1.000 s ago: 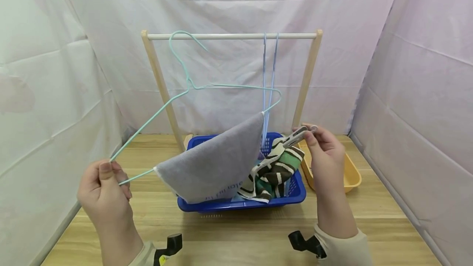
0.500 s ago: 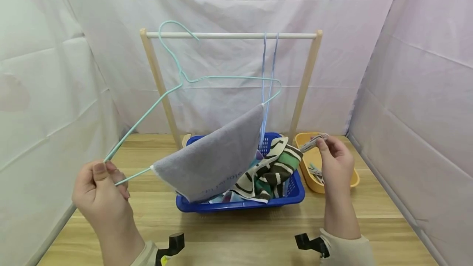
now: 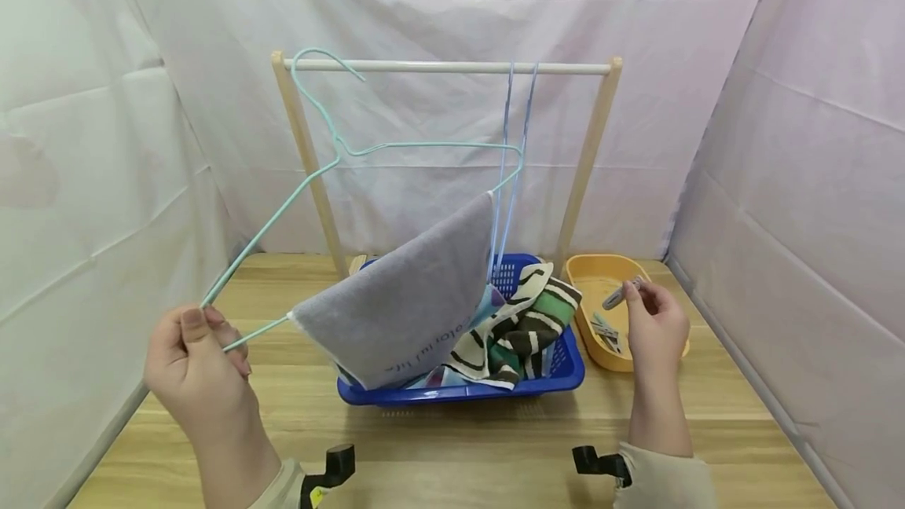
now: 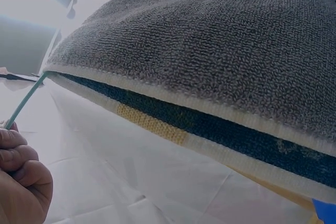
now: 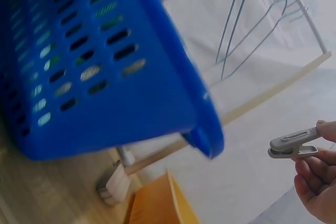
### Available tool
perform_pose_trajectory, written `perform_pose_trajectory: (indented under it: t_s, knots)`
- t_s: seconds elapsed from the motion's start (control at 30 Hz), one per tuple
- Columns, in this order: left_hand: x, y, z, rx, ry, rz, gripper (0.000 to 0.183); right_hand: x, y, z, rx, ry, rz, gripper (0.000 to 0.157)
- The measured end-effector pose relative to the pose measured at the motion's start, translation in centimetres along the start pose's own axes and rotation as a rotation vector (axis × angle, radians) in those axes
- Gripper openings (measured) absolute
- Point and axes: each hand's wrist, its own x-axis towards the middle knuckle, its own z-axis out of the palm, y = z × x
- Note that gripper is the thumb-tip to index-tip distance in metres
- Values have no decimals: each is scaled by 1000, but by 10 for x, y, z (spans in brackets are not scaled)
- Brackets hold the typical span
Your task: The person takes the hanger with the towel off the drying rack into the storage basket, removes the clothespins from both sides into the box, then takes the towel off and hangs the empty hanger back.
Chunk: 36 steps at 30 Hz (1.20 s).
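Note:
My left hand (image 3: 201, 371) grips the left end of a mint-green wire hanger (image 3: 272, 218), its hook up near the rack's bar. A grey towel (image 3: 410, 297) with lettering hangs folded over the hanger's lower wire, tilted with its right side higher. In the left wrist view the towel (image 4: 210, 45) shows a blue and yellow inner side. My right hand (image 3: 656, 332) pinches a grey clothespin (image 3: 622, 293) between thumb and fingers, above the yellow tray (image 3: 601, 265). The right wrist view shows the clothespin (image 5: 293, 142) side-on, its jaws together with nothing between them.
A blue basket (image 3: 495, 393) holds a striped green, brown and white cloth (image 3: 540, 316) and other fabric. Several clothespins (image 3: 606, 332) lie in the yellow tray. Behind stands a rack with a white bar (image 3: 438, 67), two blue hangers (image 3: 525, 116) on its right part.
My right hand has moved right and down with the clothespin, from beside the striped cloth to over the yellow tray. The hanger's hook and the towel have shifted left.

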Motion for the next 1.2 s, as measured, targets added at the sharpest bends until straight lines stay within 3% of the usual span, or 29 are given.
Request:
perform_pose_trajectory:
  t_s: [0.27, 0.6, 0.83, 1.2]
  knots:
    - [0, -1, 0, 21, 28, -11, 33, 11, 23, -4, -81, -7, 94, 39]
    - [-2, -3, -1, 18, 37, -20, 33, 15, 34, -14, -52, -93, 318, 52]
    - [-4, -3, 1, 20, 41, -34, 32, 17, 44, -15, -131, -219, 365, 65]
    - [-4, -2, -1, 42, 37, -37, 32, 14, 54, -14, -220, -252, 394, 62]
